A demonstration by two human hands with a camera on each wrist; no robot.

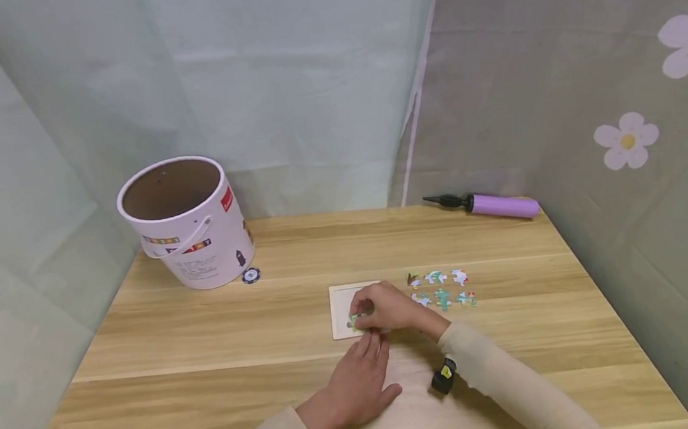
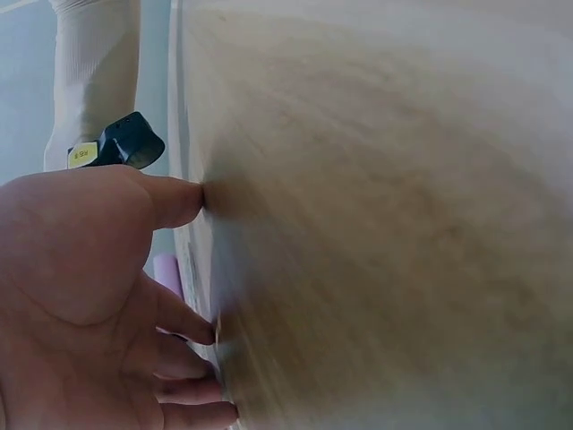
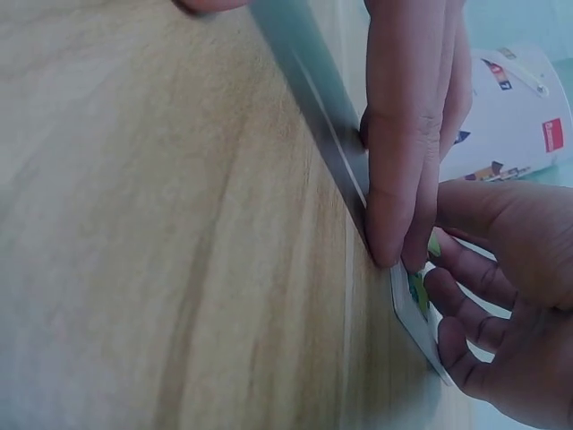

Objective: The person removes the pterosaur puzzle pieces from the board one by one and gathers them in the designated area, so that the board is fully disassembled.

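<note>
A small cream puzzle tray lies flat on the wooden table. My right hand reaches over it from the right, thumb and fingertips pinching a green puzzle piece low in the tray. The fingers partly hide that piece. My left hand rests at the tray's near edge with straight fingers and the thumb spread out to the side. In the right wrist view, the left fingers come down onto the tray's edge beside the green pieces. Loose jigsaw pieces lie in two rows to the right of the tray.
A white bucket with a handle stands at the back left, a dark poker chip at its base. Toward the back right lies a purple hand pump. Fabric curtains enclose the table's back and sides.
</note>
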